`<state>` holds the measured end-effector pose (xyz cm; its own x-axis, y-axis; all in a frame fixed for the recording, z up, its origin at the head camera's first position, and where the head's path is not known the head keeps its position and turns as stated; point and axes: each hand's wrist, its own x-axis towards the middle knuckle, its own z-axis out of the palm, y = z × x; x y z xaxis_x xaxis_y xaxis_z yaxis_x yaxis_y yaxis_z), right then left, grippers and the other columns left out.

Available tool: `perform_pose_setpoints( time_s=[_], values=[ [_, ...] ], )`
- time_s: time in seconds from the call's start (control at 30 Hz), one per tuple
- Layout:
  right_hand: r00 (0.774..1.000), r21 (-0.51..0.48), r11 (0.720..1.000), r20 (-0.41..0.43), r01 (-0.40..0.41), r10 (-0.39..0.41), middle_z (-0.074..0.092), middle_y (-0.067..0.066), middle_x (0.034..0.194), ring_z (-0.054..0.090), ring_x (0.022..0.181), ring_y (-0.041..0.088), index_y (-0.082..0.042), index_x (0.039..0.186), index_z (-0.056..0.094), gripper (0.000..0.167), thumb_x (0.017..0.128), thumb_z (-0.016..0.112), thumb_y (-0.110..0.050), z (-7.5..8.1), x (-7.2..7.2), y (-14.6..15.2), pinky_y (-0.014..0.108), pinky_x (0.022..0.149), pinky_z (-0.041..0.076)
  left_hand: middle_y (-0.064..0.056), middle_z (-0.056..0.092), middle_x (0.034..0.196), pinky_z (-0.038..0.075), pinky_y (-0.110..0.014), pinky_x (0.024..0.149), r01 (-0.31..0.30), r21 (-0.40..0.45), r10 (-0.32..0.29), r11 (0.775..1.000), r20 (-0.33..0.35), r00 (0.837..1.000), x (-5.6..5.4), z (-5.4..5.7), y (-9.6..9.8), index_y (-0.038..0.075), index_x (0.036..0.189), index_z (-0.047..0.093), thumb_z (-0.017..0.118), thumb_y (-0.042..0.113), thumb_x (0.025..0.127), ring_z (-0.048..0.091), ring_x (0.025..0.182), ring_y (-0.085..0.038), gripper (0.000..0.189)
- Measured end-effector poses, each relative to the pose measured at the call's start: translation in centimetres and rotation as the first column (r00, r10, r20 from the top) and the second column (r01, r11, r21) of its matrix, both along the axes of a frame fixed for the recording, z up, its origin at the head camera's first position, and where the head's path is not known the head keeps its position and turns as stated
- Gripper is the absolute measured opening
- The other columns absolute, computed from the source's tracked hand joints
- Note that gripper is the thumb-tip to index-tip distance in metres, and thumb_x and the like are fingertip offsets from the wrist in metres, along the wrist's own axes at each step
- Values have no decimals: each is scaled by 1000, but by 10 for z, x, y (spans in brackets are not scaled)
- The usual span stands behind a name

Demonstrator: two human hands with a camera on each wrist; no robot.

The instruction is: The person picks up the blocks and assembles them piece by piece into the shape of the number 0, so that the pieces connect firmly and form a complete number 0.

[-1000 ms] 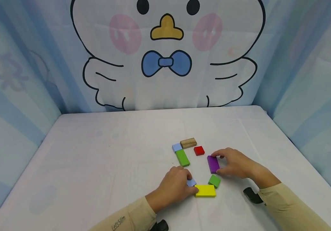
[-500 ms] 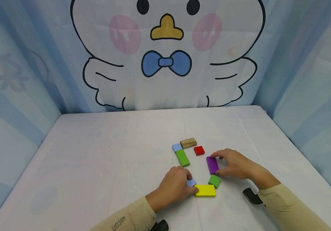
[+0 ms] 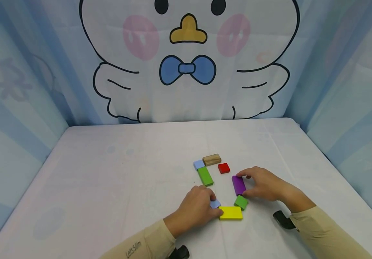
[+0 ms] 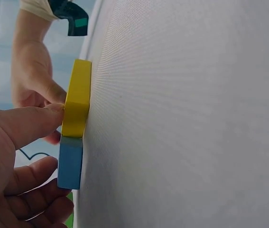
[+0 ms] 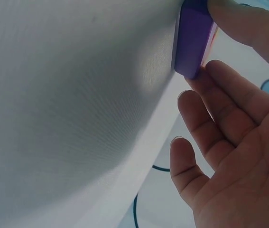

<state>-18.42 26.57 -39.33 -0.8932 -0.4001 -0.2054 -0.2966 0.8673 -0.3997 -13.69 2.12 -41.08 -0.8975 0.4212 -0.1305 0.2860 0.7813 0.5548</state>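
Observation:
My right hand point(image 3: 267, 185) pinches a purple block point(image 3: 238, 185) lengthwise, thumb at its near end and index finger at its far end. In the right wrist view the other fingers stay off the purple block point(image 5: 192, 40). The purple block's near end meets a small green block point(image 3: 241, 202). My left hand point(image 3: 195, 208) holds a light blue block point(image 4: 70, 164) with bent fingers, its thumb against the yellow block point(image 3: 231, 213). Yellow and blue meet end to side. In the head view, the left hand partly hides the blue block.
Beyond the left hand lie a longer green block point(image 3: 205, 176), another light blue block point(image 3: 199, 164) and a wooden block point(image 3: 211, 159), touching in a chain. A red block point(image 3: 223, 168) sits apart inside the curve. White cloth covers the table point(image 3: 108, 172); printed curtains point(image 3: 186, 97) surround it.
Over the last second the right hand has slid the purple block slightly nearer and left, up to the small green block. The left hand stays in place.

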Motion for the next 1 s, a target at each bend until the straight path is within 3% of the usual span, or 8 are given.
perform_pose_setpoints(
  time_s=[1.0],
  values=[
    [999,-17,1000,37,11,-11,61,13,125,57,112,33,-6,132,60,60,80,84,-23,1,1,-1,53,94,49,4,53,80,44,-22,66,-4,0,4,1000,6,1000,0,-1,0,11,94,73,86,37,79,47,78,-13,33]
  ],
)
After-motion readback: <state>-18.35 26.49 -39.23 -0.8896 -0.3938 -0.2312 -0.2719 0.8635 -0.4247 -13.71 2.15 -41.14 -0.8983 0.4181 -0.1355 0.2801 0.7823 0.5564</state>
